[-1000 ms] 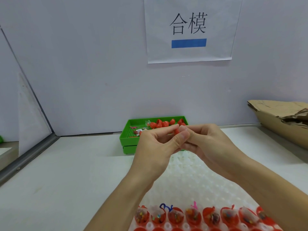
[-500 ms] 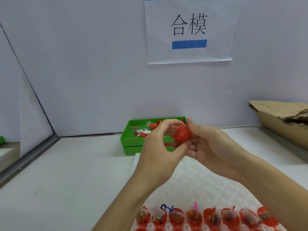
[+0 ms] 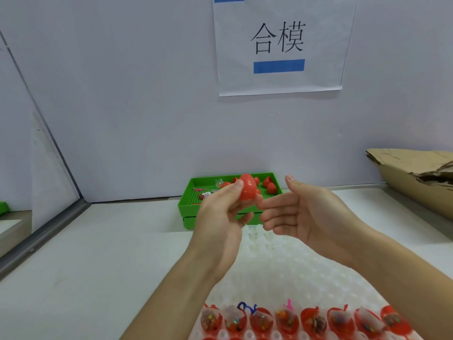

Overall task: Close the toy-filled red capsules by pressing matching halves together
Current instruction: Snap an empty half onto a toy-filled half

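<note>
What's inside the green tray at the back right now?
The green tray holds loose red capsule halves at its back right and small wrapped toys at its left. The left hand and its closed red capsule cover the tray's middle.

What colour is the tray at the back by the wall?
Bright green tray, seen in the head view.

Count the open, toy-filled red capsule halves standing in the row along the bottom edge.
8 filled halves stand in one row on the white tray, left to right. More below the frame edge may be hidden.
</note>
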A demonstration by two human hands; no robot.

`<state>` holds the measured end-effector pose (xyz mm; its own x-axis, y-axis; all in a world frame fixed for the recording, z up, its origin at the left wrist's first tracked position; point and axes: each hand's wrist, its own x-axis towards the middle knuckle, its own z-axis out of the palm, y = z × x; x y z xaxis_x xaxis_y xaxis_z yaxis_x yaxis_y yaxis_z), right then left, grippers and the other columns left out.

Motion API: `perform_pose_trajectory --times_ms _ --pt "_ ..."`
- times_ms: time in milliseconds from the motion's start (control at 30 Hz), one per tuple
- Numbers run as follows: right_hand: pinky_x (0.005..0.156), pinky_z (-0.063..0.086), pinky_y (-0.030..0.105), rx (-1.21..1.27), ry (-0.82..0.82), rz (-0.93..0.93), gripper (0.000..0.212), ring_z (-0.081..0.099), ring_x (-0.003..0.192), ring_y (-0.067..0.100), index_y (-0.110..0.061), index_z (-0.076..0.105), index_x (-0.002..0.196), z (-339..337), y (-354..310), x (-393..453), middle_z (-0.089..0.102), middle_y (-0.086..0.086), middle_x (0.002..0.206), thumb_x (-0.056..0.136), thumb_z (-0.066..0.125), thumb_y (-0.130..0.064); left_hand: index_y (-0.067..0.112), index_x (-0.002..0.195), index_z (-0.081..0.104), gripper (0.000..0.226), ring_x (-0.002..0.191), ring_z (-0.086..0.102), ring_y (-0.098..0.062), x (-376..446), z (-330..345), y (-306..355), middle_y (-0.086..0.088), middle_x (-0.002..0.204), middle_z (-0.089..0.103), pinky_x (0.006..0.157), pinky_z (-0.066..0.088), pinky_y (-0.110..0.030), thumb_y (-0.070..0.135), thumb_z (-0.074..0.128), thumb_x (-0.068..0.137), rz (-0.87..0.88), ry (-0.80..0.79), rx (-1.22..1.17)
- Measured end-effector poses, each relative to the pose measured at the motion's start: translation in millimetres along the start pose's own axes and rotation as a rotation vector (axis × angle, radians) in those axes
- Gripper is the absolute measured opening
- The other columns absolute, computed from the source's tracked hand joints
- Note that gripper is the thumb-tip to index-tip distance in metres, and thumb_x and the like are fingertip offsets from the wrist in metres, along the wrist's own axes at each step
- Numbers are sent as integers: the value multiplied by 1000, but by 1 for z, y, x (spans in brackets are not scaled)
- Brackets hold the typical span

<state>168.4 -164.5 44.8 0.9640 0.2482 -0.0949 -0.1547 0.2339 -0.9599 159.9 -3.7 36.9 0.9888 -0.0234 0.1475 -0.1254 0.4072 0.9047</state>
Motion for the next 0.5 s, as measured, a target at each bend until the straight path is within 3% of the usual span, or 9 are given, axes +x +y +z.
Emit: perform_pose_trajectory --times_ms 67,167,267,400,500 --pt "61 56 29 7 13 -2 61 72 70 27 9 74 97 -1 0 1 72 24 84 104 41 -42 4 96 70 23 79 68 -19 0 -4 4 -13 82 70 80 45 -32 20 54 94 -119 2 -230" --pt "60 56 29 18 10 1 60 71 69 26 8 76 94 -1 -1 2 72 23 83 104 41 -41 1 106 70 29 84 67 -22 1 -7 4 -16 85 70 79 46 -32 18 49 97 -174 -33 -330" --pt "59 57 28 20 1 -1 60 71 70 26 5 78 86 -2 -1 2 72 23 83 104 42 -41 0 115 68 33 87 66 -23 1 -8 3 -15 87 70 79 45 -32 19 47 97 -183 -56 -294" --pt "59 58 27 -6 12 -31 52 72 70 25 1 79 84 -2 1 3 73 22 83 103 47 -35 9 109 70 27 86 67 -21 2 -8 2 -12 92 71 79 47 -32 21 58 88 -120 -59 -223" --pt "61 57 23 -86 30 -81 34 74 76 25 -6 81 87 0 2 3 75 19 87 100 55 -24 20 113 70 33 87 69 -19 2 -7 -2 -7 101 73 75 55 -30 15 72 80 31 -10 36"
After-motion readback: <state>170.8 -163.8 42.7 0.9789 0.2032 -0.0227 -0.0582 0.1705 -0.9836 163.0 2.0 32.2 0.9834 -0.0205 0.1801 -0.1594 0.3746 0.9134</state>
